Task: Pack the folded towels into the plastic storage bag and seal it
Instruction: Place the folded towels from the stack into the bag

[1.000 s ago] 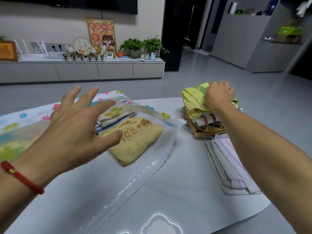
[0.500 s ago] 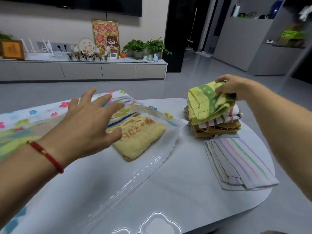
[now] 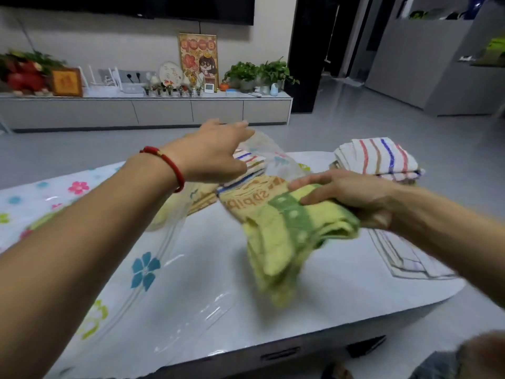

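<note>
Right hand (image 3: 352, 198) grip clamped on yellow-green towel (image 3: 289, 233), towel blurred, hanging above counter (image 3: 341, 285), just near side of bag mouth. Left hand (image 3: 216, 154) fingers straight, grip released, lifting clear top flap of plastic bag (image 3: 153, 272). Two folded towels (image 3: 246, 187) already inside bag. Towel stack (image 3: 379, 157) right of bag, striped towel on top. Flat striped cloth (image 3: 401, 258) nearer than stack.

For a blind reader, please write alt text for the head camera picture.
A right hand carries a folded yellow-green towel toward a clear plastic bag on a white table, while the left hand lifts the bag's opening. More folded towels are stacked behind.
</note>
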